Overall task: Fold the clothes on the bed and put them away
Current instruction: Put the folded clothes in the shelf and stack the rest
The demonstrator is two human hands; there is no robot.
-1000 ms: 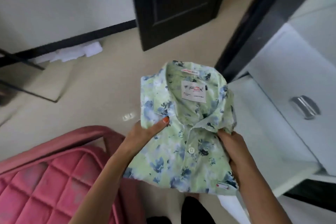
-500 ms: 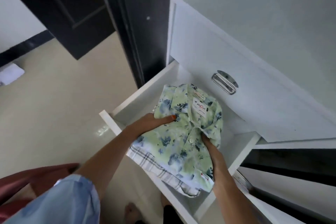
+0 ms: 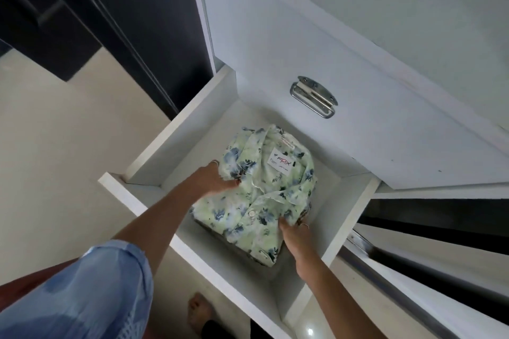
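— Green cloth with blue flowers: where is it seen?

— The folded shirt (image 3: 264, 195) is laid inside the open white drawer (image 3: 176, 129), collar away from the person, a white label showing at the neck. A darker edge of something is glimpsed under its near side; what it is cannot be told.

— How is it held?

— It is gripped at both sides. The left hand (image 3: 213, 180) is closed on the shirt's left edge, fingers tucked beneath the cloth and the back of the hand upward. The right hand (image 3: 296, 234) is closed on the right edge near the front placket, thumb on top, fingers hidden below; a ring is seen on one finger.

— What is found around the hands?

— Beyond the fingertips, a metal handle (image 3: 314, 96) is fixed to the white drawer front above. Outside the left hand, the drawer's side wall is seen, then cream floor (image 3: 55, 159) and a dark door (image 3: 104, 22). Behind the left wrist, a blue sleeve (image 3: 91, 292) covers the upper arm. Between the forearms, below the drawer, a bare foot (image 3: 199, 311) is seen.
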